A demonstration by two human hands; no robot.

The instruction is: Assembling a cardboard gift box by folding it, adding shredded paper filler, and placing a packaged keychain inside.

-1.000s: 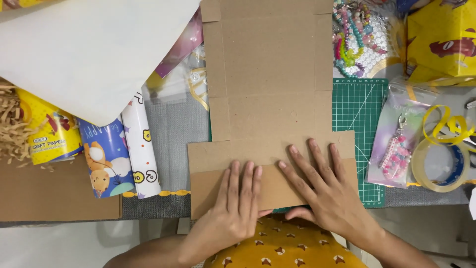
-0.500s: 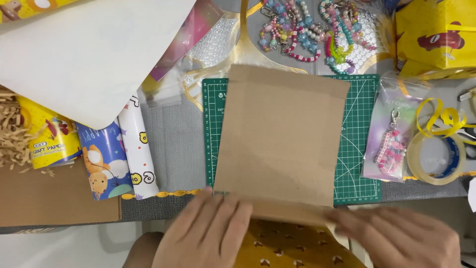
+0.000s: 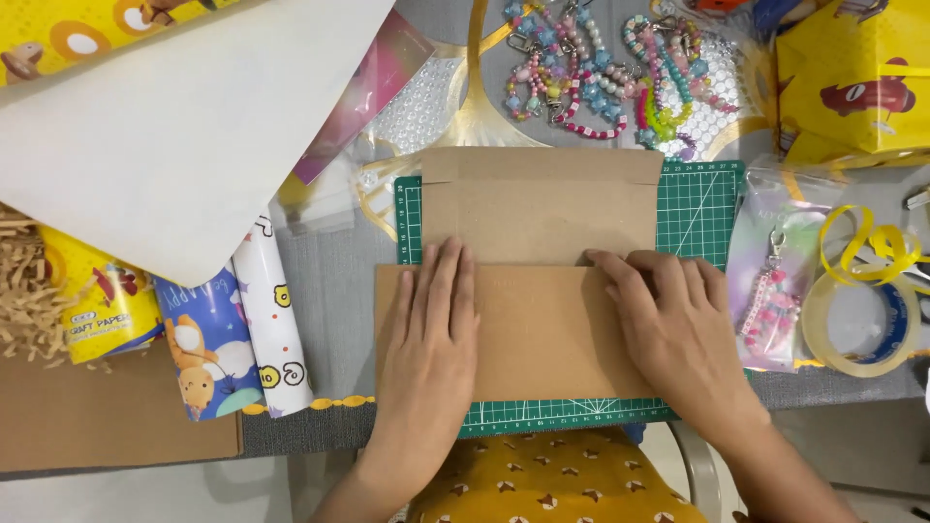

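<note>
Left hand (image 3: 429,334): fingers (image 3: 444,281) straight, close together, pressed flat on the folded brown cardboard sheet (image 3: 528,291), gripping nothing; right hand (image 3: 673,334): fingers (image 3: 630,281) spread a little and laid flat on the same sheet, fingertips at the fold edge, likewise gripping nothing; both palms down, thumbs tucked beside the fingers.

Cardboard sheet lies on the green gridded cutting mat (image 3: 697,208); its near flap is folded up over the middle, its far part uncovered with a small notch at each far corner; the mat shows at the left edge, right side and near edge of the sheet; the mat rests on the grey table surface (image 3: 334,281).

Right of the mat: clear plastic pouch (image 3: 770,242) holding a pink beaded keychain (image 3: 765,305); just beside it a roll of clear adhesive tape (image 3: 857,324) with loose yellow ribbon (image 3: 872,242) over it; far right corner, yellow printed gift bag (image 3: 857,82), contents not visible.

Beyond the sheet: loose heap of coloured beaded chains (image 3: 601,68) on clear bubble-textured packaging.

Left side: large white paper sheet (image 3: 165,136); rolls of cartoon-printed wrapping paper (image 3: 232,329); yellow packet (image 3: 97,300) with tan shredded paper filler (image 3: 24,291) beside it; flat brown cardboard piece (image 3: 107,416) at the near left edge.
</note>
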